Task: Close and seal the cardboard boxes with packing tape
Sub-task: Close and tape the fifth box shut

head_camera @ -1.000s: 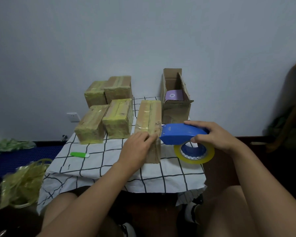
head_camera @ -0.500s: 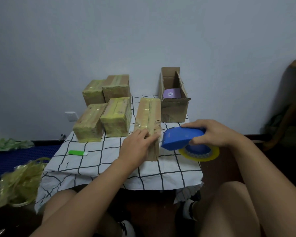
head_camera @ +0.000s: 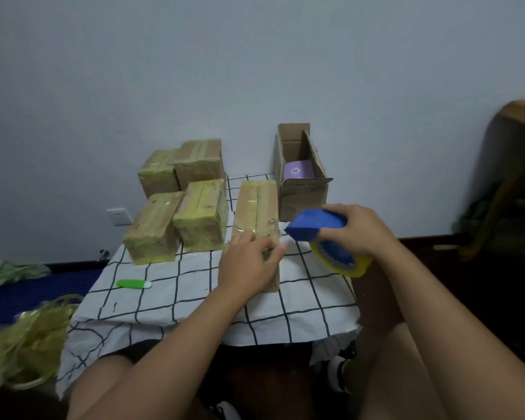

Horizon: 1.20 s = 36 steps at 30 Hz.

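Head view: a small counter [head_camera: 194,301] draped in a white cloth with a black grid is seen from above, set against a pale wall.

A long cardboard box [head_camera: 256,213] is laid lengthwise at the middle of the counter, its flaps closed and its top covered with yellowish tape. Its near end is covered by the left hand [head_camera: 249,265], whose fingers are curled over the top edge and pressed against the box.

Just to the right of the box, a blue tape dispenser [head_camera: 314,227] is gripped by the right hand [head_camera: 359,231]; the fingers are wrapped over its body and the nose is tilted toward the box's right side. No contact between the nose and the box can be made out. A roll of yellow tape [head_camera: 343,262] is mounted beneath the dispenser, partly hidden by the hand.

Behind the long box, an open cardboard box [head_camera: 303,195] is stood with its flaps up, and a purple item [head_camera: 297,170] is seen inside it. On the left of the counter, four taped boxes [head_camera: 200,219] are grouped closely, two in front and two behind.

A green cutter [head_camera: 133,284] is laid on the cloth near the left edge, well apart from the boxes. Beside the counter at lower left, a heap of yellowish tape scraps [head_camera: 28,341] is visible. A wall socket [head_camera: 119,216] is set low on the wall.
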Motion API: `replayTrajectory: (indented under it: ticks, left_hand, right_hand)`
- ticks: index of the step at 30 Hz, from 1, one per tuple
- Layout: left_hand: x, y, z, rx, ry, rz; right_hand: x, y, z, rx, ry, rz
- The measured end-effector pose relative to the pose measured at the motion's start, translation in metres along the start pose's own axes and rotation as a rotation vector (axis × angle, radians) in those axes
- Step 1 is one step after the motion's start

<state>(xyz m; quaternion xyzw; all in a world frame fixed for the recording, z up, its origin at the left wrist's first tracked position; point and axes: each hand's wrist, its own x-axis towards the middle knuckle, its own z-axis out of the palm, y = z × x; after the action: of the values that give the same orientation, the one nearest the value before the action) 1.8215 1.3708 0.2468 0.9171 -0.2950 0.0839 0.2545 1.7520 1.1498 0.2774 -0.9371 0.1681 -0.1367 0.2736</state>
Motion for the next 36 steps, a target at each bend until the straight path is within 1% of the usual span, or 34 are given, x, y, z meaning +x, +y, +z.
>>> replayTrajectory:
  ticks: [3,6,10,12,16,18,21,23,25,27,29,30,31,33,34,36]
  left_hand:
    - [0.004,0.010,0.011,-0.006,0.064,-0.108]
    - [0.005,0.019,0.020,0.027,0.123,-0.146]
    - [0.000,0.017,0.030,0.172,0.173,-0.068]
    - [-0.001,0.013,0.033,0.196,0.215,-0.035]
    - [-0.003,0.007,0.028,0.203,0.211,0.048]
    - [-0.007,0.002,0.020,0.161,0.183,0.090]
    - [-0.007,-0.006,-0.001,0.082,0.023,0.091]
    - [-0.004,-0.012,-0.011,0.015,-0.036,0.109]
    - [-0.003,-0.022,-0.013,-0.114,-0.033,0.110]
    - [-0.006,-0.036,-0.010,-0.240,0.049,0.103]
    - [-0.011,-0.050,-0.004,-0.318,0.148,0.076]
    - [-0.014,-0.055,-0.002,-0.337,0.158,0.052]
    - [-0.018,-0.059,0.001,-0.344,0.132,0.029]
    - [-0.027,-0.062,0.010,-0.352,0.025,0.025]
    - [-0.030,-0.062,0.014,-0.384,-0.025,0.034]
    - [-0.034,-0.063,0.021,-0.522,-0.066,0.011]
  right_hand:
    - [-0.005,0.000,0.026,0.184,0.174,0.084]
    - [-0.010,-0.002,0.053,0.330,0.280,0.138]
    - [-0.018,-0.006,0.083,0.414,0.368,0.214]
    - [-0.022,-0.008,0.094,0.439,0.405,0.233]
    - [-0.030,-0.012,0.111,0.491,0.436,0.258]
    - [-0.033,-0.013,0.117,0.503,0.448,0.236]
    - [-0.035,-0.012,0.122,0.469,0.448,0.217]
    - [-0.035,-0.011,0.122,0.432,0.437,0.212]
    - [-0.035,-0.009,0.122,0.418,0.433,0.204]
    - [-0.036,-0.009,0.122,0.405,0.435,0.192]
    - [-0.036,-0.008,0.124,0.398,0.440,0.187]
    - [-0.036,-0.008,0.124,0.399,0.444,0.190]
    - [-0.035,-0.008,0.124,0.402,0.449,0.193]
    - [-0.035,-0.008,0.124,0.402,0.458,0.192]
    - [-0.035,-0.008,0.125,0.396,0.462,0.187]
    - [-0.035,-0.008,0.125,0.393,0.468,0.185]
